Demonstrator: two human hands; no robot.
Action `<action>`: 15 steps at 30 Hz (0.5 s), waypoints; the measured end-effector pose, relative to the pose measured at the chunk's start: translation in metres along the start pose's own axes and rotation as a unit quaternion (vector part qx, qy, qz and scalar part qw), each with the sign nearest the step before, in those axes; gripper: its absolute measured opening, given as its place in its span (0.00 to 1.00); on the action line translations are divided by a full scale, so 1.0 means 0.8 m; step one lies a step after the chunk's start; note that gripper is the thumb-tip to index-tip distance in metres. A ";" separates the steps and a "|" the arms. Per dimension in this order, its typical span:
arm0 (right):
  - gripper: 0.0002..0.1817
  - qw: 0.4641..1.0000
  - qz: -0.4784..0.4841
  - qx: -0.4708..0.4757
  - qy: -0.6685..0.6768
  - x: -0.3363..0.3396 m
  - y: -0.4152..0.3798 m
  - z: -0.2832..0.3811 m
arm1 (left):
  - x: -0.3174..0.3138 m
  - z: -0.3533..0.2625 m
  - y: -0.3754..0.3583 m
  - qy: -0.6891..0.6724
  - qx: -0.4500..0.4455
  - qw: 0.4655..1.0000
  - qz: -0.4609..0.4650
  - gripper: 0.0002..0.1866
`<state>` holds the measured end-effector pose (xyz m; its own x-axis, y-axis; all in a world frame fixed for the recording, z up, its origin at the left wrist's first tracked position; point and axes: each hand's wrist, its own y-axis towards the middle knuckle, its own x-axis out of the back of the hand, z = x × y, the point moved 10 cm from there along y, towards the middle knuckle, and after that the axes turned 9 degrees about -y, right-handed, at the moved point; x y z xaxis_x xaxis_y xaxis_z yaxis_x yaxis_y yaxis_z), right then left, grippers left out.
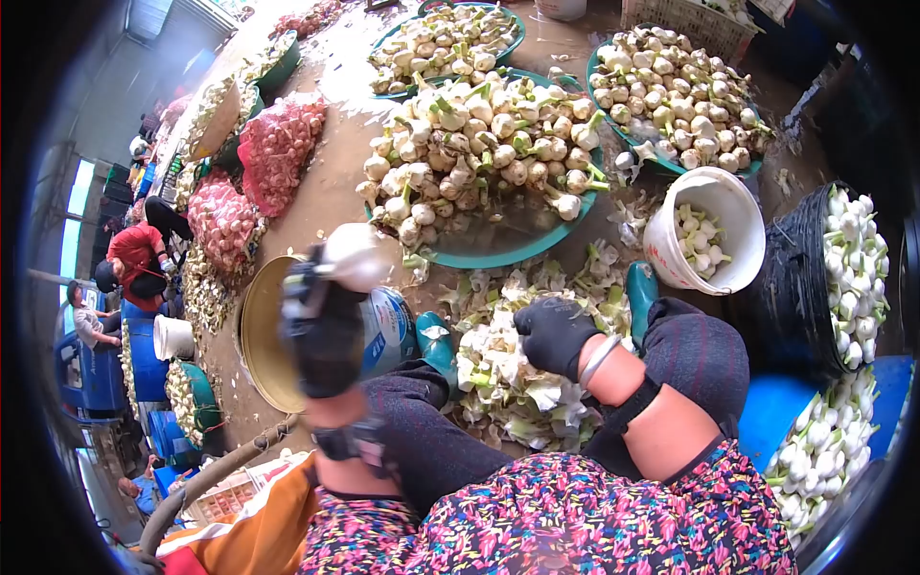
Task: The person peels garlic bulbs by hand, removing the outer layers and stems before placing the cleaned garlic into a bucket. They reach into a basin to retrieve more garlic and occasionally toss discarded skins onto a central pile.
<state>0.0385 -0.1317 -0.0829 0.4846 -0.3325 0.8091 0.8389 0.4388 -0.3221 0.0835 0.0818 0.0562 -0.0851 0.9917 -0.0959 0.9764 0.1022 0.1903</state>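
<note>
My left hand (326, 335), in a black glove and smeared by motion, is raised over the open tin drum (257, 326). At its fingertips is a blurred white garlic bulb (355, 257). My right hand (558, 335), also black-gloved, is closed above a heap of garlic peelings (508, 369) between my boots; what it holds, if anything, is hidden. In front of both hands stands a green basin (498, 257) piled with untrimmed garlic bulbs (489, 144), some water showing at its near side.
To the right are a white bucket (747, 230) with a few peeled bulbs and a black tub (781, 278) full of clean garlic. More garlic basins (680, 96) lie beyond. Pink net sacks (278, 153) stand at left, where a person in red (139, 254) bends over.
</note>
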 end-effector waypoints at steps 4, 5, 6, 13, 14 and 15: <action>0.14 0.990 0.142 0.015 0.009 -0.025 -0.019 -0.009 | 0.170 -0.057 0.029 0.309 -0.036 0.948 -0.062 0.08; 0.15 0.989 0.145 0.017 0.008 -0.026 -0.024 -0.005 | 0.191 -0.040 0.036 0.417 -0.021 0.907 -0.050 0.07; 0.16 0.992 0.123 0.028 -0.007 -0.018 -0.024 0.001 | 0.166 -0.038 0.040 0.431 -0.027 0.902 -0.021 0.07; 0.08 0.961 -0.212 0.009 0.178 0.087 -0.028 -0.016 | -0.192 0.156 0.033 0.158 0.117 0.915 0.352 0.22; 0.09 0.963 -0.189 -0.009 0.190 0.086 -0.027 -0.022 | -0.224 0.200 0.034 0.202 0.130 0.898 0.369 0.24; 0.10 0.965 -0.166 -0.027 0.202 0.087 -0.027 -0.028 | -0.252 0.242 0.034 0.245 0.143 0.879 0.384 0.26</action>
<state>0.0599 -0.1826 -0.0304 0.2346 -0.7506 0.6177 0.9709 0.2120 -0.1112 0.1657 -0.1301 -0.1089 0.6142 0.6808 0.3991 0.7870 -0.5661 -0.2453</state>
